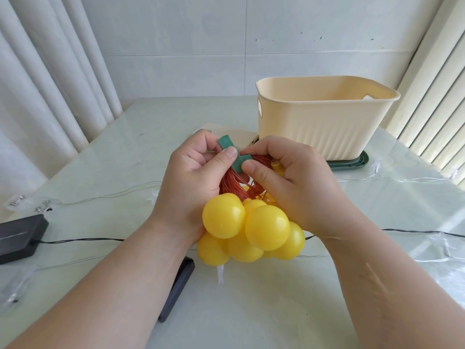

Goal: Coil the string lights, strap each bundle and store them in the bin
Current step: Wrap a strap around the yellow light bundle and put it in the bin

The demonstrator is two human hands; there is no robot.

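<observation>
yellow globe light bundle (pixel 251 230) — held just above desk (pixel 120 152), red wires gathered on top | green strap (pixel 232 154) across the wires | left hand (pixel 191 177) grip: thumb and fingers pinch green strap | right hand (pixel 289 180) grip: fingers curled round wires, thumb on strap end | bin (pixel 324 127) — behind hands, upright

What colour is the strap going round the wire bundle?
Dark green. The strap shows in the head view, pinched by the left hand and right hand over the red-orange wires.
</observation>
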